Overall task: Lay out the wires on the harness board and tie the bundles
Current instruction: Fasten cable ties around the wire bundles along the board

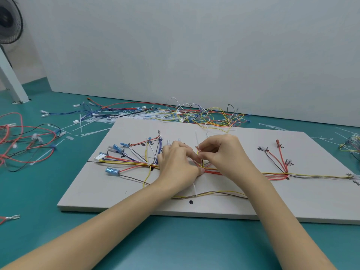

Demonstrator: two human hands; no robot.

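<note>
The scene was bright and evenly lit, with soft, diffuse light that seemed to come from overhead. Shadows were faint: only a thin dark line ran under the near edge of the harness board [194, 207], and a soft smudge lay beneath the left hand [175, 162] and right hand [222, 152]. No glare showed on the teal surface [175, 246]. Wide-angle distortion bent straight lines toward the edges, strongest at 3 and 9 o'clock. The forearms at 6 o'clock looked soft, and fine wires at 12 o'clock blurred together. The overall picture was slightly smeared and low in detail.
</note>
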